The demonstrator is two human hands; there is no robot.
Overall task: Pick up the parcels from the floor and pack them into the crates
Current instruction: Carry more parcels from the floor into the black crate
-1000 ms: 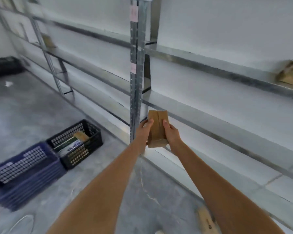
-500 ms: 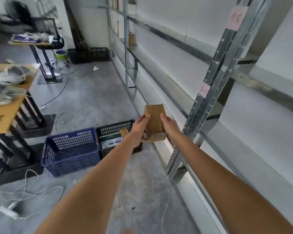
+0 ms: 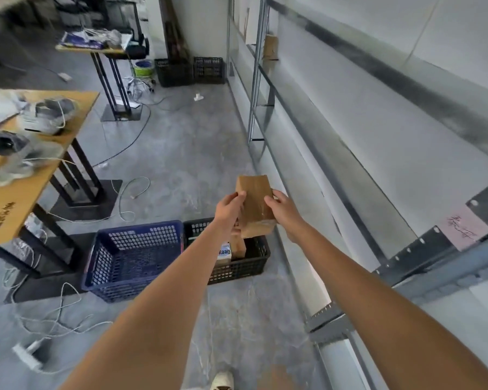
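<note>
Both arms stretched forward. Brown parcel (image 3: 254,205) held up between the 2 hands, well above the floor (image 3: 181,153).

Left hand (image 3: 229,205): fingers curled round the parcel's left edge, thumb on the near face. Right hand (image 3: 282,209): fingers curled against the right edge, thumb lying along the top side. Parcel pinched between the 2 sets of fingers, long axis running away from the person, far end tilted up beyond the fingertips.

Below the fingers and a little toward the person: black crate (image 3: 245,264) on the floor, already holding goods. A white box with blue lettering (image 3: 224,253) and a tan carton (image 3: 238,246) stand inside it, just under the left wrist. The held parcel's near end overlaps the crate's opening in this view; it does not touch the contents.

Left of the left fingers, lower down: blue crate (image 3: 133,258), touching the black one side by side. What lies on its floor cannot be made out.

Right of the right fingers: metal shelving (image 3: 350,170) running along the wall. A pink label (image 3: 465,228) sticks to its near upright.

Far left of the hands: wooden table (image 3: 17,198) carrying grey bundles and cables. White cables (image 3: 54,313) trail on the floor near it.

Beyond the fingertips, at the far wall: 2 more dark crates (image 3: 190,70).

1 shoe (image 3: 222,380) shows at the bottom edge.
</note>
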